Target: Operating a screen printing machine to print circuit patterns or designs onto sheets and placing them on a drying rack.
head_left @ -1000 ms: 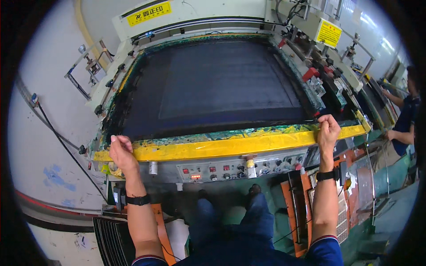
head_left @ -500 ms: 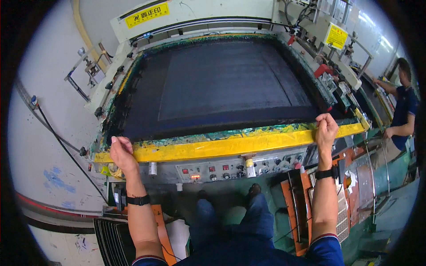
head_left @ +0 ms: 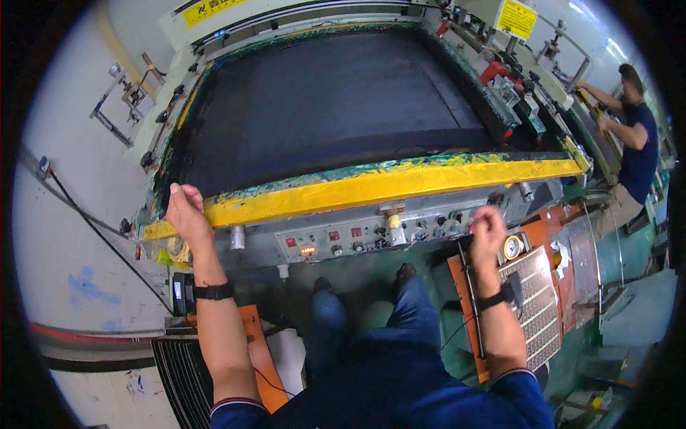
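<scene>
A large screen-printing frame point(head_left: 357, 187) lies in front of me, with a yellow front bar and green-smeared inner edges. Dark mesh point(head_left: 321, 100) fills it. At the bar's left end, my left hand point(head_left: 189, 214) has its fingers curled against the frame; its palm side is hidden. My right hand point(head_left: 488, 232) is off the bar, held in the air in front of the control panel point(head_left: 350, 239). Its fingers look bent but are smeared by motion, and nothing can be made out in them.
Beside my right forearm are a round gauge point(head_left: 512, 247) and a patterned metal panel point(head_left: 536, 307) near orange supports. Red and metal clamps point(head_left: 500, 82) line the frame's right side. A co-worker point(head_left: 636, 143) stands at the far right. Dark ribbed sheets point(head_left: 179, 379) lie at lower left.
My right hand has let go of the bar and come down and left toward me. My left hand stays at the bar's left end. The whole view has shifted slightly; the co-worker's arms have moved.
</scene>
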The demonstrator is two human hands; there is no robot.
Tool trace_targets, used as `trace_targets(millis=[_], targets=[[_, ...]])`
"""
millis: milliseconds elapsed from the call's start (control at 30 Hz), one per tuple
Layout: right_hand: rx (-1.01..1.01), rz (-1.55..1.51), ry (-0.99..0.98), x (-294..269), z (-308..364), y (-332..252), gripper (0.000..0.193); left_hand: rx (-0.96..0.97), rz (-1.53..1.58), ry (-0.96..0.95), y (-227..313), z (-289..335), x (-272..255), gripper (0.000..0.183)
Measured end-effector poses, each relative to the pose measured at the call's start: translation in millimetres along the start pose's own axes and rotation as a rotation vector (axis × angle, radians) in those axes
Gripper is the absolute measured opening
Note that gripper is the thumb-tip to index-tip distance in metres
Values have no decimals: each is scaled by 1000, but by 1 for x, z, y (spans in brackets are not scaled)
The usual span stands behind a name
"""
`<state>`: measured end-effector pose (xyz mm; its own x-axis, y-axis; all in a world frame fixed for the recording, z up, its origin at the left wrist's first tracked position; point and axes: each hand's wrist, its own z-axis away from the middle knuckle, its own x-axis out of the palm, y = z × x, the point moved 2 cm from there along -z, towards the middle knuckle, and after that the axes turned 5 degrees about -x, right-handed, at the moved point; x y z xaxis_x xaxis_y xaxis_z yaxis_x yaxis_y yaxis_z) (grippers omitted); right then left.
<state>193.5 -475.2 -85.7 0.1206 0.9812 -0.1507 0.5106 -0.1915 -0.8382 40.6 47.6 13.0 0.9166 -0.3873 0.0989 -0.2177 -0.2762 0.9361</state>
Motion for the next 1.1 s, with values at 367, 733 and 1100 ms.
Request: trace_targets(millis=[367,733,1100], targets=[[153,63,-889,195,155,-2,29,53,-2,-37,1,-1,0,43],[108,428,-745,296,136,5,34,29,21,-75,4,-1,-1,42],[-16,588,-772,303,131,11,38,62,46,-99,5,2,-1,40]])
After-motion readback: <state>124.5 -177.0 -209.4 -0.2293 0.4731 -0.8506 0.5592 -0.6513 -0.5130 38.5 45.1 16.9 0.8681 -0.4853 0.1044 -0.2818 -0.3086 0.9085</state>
